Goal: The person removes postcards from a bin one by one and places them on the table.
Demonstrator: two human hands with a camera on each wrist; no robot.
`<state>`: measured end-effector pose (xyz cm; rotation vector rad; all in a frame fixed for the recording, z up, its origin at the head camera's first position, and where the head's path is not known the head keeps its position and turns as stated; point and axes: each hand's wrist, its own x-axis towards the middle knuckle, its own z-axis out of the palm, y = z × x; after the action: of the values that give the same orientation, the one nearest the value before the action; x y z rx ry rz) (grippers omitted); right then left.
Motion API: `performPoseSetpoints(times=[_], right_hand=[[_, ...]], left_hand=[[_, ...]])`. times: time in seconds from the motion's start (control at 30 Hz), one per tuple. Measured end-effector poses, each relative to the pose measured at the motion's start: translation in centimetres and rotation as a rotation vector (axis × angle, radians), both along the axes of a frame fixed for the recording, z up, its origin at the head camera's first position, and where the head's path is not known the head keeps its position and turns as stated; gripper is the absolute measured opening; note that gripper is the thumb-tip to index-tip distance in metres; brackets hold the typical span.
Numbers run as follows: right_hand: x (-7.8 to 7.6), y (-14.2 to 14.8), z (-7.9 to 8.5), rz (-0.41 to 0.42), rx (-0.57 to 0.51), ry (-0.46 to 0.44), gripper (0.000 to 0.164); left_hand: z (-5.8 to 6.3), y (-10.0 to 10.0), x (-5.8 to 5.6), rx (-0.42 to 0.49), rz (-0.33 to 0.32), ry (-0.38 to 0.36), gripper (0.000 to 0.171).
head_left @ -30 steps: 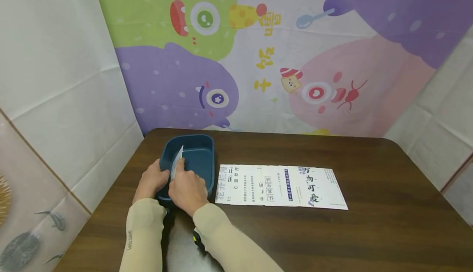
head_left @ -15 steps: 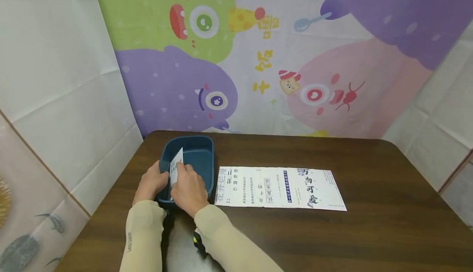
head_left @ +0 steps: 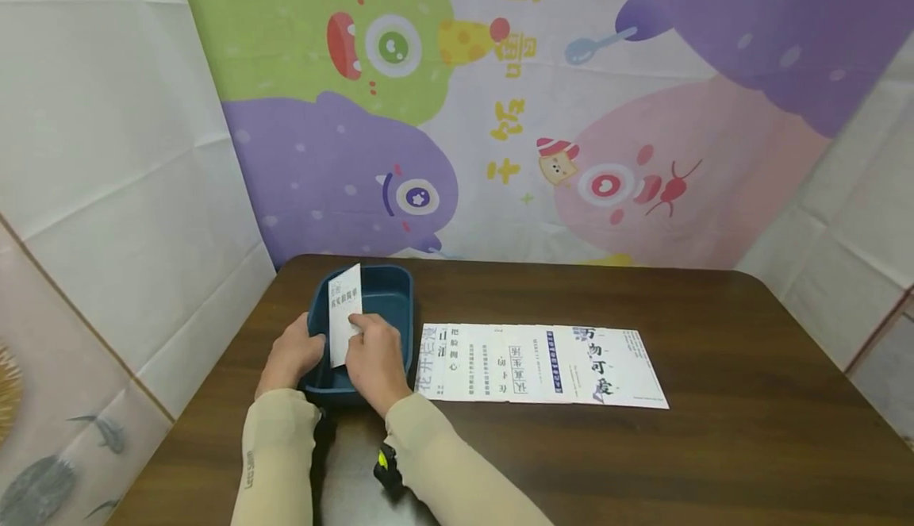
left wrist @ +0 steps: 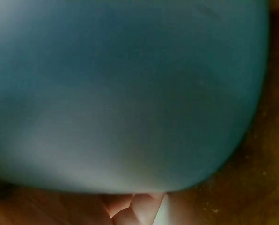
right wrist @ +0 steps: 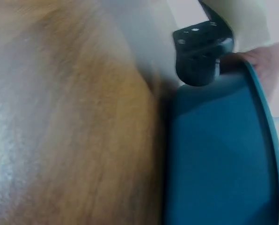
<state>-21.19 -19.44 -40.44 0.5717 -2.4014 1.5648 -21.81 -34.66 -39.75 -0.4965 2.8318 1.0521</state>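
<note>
A dark blue rectangular box (head_left: 389,274) stands at the left of the table in the head view. My left hand (head_left: 291,358) grips its left wall, thumb over the rim. My right hand (head_left: 377,358) pinches a white printed card (head_left: 344,304), tilted upright above the box, its Chinese lettering facing me. To the right of the box lies a row of overlapping white printed cards (head_left: 535,363). The box's outer wall (left wrist: 130,93) fills most of the left wrist view. In the right wrist view the box's side (right wrist: 223,150) shows, while the card is hidden.
The dark brown wooden table (head_left: 714,462) ends at a cartoon-printed cloth (head_left: 500,193) behind. White panels (head_left: 136,113) stand at both sides. A black strapped device (right wrist: 202,51) on the left wrist appears in the right wrist view.
The card has come up out of the box and turned its printed face toward me. My right hand has shifted slightly right with it. My left hand stays on the box.
</note>
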Motion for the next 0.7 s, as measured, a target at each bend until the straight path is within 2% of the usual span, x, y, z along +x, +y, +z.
performPoseSetpoints(times=[0.1, 0.17, 0.27, 0.37, 0.53, 0.63, 0.7], right_hand=[[0.19, 0.02, -0.17, -0.021, 0.027, 0.034, 0.026], [0.32, 0.05, -0.12, -0.013, 0.061, 0.019, 0.026], [0.40, -0.02, -0.01, -0.013, 0.104, -0.012, 0.037], [0.45, -0.18, 0.13, -0.021, 0.097, -0.032, 0.044], [0.50, -0.17, -0.02, -0.039, -0.028, 0.009, 0.033], [0.36, 0.23, -0.31, -0.092, -0.153, 0.055, 0.030], [0.32, 0.48, -0.26, -0.132, -0.243, 0.054, 0.031]], left_hand=[[-0.05, 0.01, 0.04, -0.007, -0.006, 0.002, 0.051], [-0.01, 0.04, 0.00, -0.013, -0.008, 0.007, 0.050], [0.02, 0.13, -0.09, 0.004, -0.009, 0.004, 0.049], [0.12, 0.03, -0.35, 0.000, -0.031, 0.019, 0.051], [0.15, -0.03, -0.66, 0.007, -0.031, 0.004, 0.053], [0.03, 0.20, -0.78, 0.026, -0.013, -0.021, 0.055], [-0.07, 0.16, -0.79, 0.040, -0.001, -0.026, 0.054]])
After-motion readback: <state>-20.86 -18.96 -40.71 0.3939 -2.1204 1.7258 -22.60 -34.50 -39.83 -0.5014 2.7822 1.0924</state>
